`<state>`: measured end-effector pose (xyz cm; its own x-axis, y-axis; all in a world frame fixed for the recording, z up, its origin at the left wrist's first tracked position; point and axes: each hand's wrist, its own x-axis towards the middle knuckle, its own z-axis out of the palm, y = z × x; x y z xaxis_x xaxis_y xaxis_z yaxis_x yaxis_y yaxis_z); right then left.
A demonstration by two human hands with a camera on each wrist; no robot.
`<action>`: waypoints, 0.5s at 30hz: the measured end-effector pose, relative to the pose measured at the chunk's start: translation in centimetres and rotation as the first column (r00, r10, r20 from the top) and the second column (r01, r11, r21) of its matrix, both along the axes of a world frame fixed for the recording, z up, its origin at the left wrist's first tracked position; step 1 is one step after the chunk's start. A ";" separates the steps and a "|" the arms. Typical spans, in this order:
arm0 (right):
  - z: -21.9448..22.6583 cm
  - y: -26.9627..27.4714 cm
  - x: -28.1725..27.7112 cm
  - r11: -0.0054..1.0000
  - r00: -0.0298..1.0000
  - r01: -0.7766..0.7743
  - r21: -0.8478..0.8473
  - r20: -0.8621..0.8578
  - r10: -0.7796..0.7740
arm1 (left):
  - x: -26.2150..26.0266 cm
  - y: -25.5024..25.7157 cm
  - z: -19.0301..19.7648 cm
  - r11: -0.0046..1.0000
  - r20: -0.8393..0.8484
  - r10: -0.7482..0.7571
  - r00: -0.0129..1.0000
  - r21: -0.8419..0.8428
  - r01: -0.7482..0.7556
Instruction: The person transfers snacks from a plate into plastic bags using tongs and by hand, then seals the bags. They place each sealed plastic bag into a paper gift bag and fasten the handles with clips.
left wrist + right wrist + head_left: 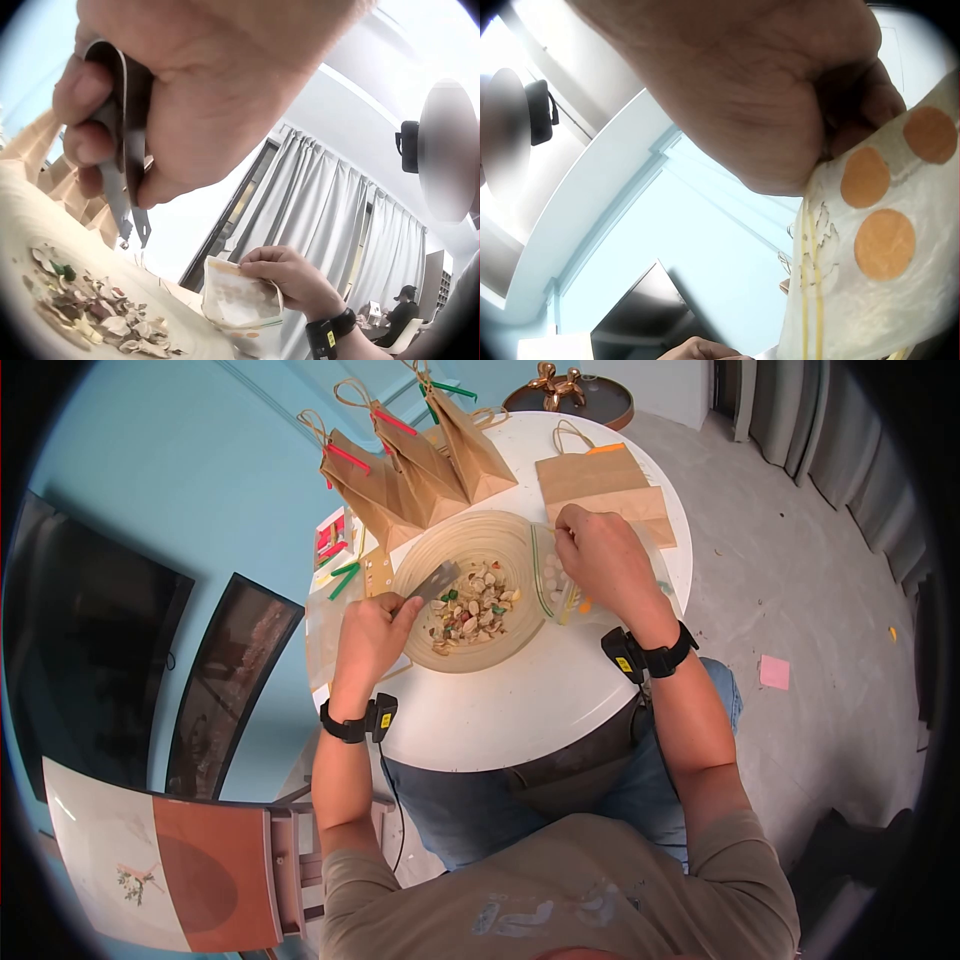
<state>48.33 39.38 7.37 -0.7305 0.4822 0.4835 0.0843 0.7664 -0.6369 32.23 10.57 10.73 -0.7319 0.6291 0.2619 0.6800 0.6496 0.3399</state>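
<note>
My left hand [375,635] grips a pair of metal tongs [133,142] by its bent end. The tongs' tips are apart over the large round wooden bowl [415,575], with nothing between them. In the bowl lies a heap of mixed dried pieces [475,610], mostly pale and shell-like, with some green and red bits. At the bowl's right side my right hand [610,560] pinches the upper edge of a clear zip bag [840,277] printed with orange dots. The bag's mouth faces the bowl, and pale pieces show inside it in the head view.
Three upright brown paper bags [375,490] with red and green strips stand behind the bowl. Another paper bag [600,480] lies flat at the back right of the white table [490,710]. Green strips [344,580] lie at the left edge. Behind stands a dark round tray [610,400].
</note>
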 end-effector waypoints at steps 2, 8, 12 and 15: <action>0.0 0.0 0.1 1.000 1.000 0.003 -0.002 -0.003 -0.003 | -0.6 -0.3 -0.6 1.000 -0.008 0.013 1.000 -0.027 -0.013; 0.1 0.4 0.3 1.000 1.000 0.002 -0.007 -0.001 -0.002 | -2.3 -1.6 -4.1 0.987 -0.038 0.049 0.998 -0.151 -0.055; 0.2 0.3 0.4 1.000 1.000 -0.001 -0.019 0.001 0.001 | -1.8 -2.3 -5.1 0.988 -0.068 0.042 0.997 -0.146 -0.051; 0.2 0.2 0.4 1.000 1.000 0.000 -0.020 0.002 0.000 | -1.6 -2.4 -5.4 0.992 -0.049 0.042 0.998 -0.114 -0.047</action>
<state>48.73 39.62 7.55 -0.7315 0.4920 0.4722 0.0859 0.7534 -0.6520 30.66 8.15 5.35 -0.7486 0.6239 0.2244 0.6628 0.7126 0.2299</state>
